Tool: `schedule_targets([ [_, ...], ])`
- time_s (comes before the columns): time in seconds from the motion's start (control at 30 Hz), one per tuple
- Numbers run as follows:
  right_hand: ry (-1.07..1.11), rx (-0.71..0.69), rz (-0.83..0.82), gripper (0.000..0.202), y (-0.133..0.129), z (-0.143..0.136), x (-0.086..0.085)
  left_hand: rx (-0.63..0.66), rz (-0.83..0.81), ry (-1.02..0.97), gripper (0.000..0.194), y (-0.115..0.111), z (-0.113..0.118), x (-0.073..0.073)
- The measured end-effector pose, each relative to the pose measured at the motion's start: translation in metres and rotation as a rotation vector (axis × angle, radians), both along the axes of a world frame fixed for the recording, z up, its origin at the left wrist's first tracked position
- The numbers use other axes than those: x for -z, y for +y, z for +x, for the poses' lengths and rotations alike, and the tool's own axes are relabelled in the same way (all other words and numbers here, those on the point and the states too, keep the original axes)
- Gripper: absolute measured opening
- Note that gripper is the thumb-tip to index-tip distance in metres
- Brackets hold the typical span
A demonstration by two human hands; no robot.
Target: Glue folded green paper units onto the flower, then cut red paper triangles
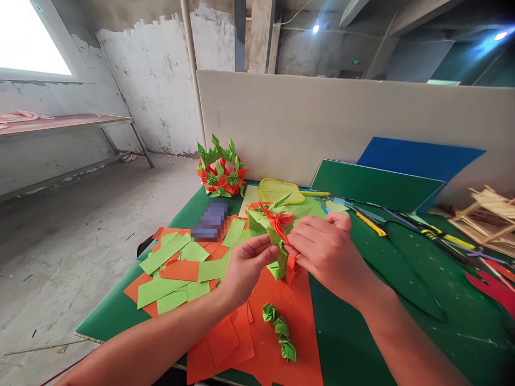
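Observation:
A folded paper piece in green and orange (277,220) is held up over the table between my two hands. My left hand (251,262) pinches its lower left side between thumb and fingers. My right hand (322,246) is closed on its right edge, by an orange petal; the fingertips are partly hidden. Below, small green folded pieces (281,327) lie in a row on a large orange sheet (300,316). Green and orange paper strips (164,289) are heaped to the left of my left hand.
A finished-looking green and orange paper ring (221,169) stands at the table's back left corner. A blurred dark block (211,221) lies nearby. Behind are a yellow-green fan shape (281,191) and a green board (374,185). Cutters (370,224) and a wooden model (486,217) are at right.

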State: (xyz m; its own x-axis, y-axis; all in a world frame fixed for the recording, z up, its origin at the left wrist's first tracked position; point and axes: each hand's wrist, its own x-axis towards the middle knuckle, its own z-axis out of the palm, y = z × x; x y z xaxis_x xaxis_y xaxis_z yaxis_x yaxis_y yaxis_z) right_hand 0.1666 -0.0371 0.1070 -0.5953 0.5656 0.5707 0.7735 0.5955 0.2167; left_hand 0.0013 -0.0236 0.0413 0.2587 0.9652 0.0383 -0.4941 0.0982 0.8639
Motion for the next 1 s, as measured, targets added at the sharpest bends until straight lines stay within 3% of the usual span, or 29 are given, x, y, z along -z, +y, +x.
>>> schedule_targets([
  [0.6,-0.107,-0.133,-0.101,0.026,0.004,0.013,-0.007,0.087,-0.041,0.194,0.029,0.002,-0.006,-0.009],
  [0.77,0.019,-0.143,-0.136,0.021,0.009,0.016,-0.004,0.1,-0.086,0.052,0.029,0.005,-0.005,-0.006],
  [1.0,0.208,-0.053,-0.065,0.018,0.016,0.022,-0.004,-0.021,-0.231,-0.151,0.027,0.01,-0.004,-0.001],
])
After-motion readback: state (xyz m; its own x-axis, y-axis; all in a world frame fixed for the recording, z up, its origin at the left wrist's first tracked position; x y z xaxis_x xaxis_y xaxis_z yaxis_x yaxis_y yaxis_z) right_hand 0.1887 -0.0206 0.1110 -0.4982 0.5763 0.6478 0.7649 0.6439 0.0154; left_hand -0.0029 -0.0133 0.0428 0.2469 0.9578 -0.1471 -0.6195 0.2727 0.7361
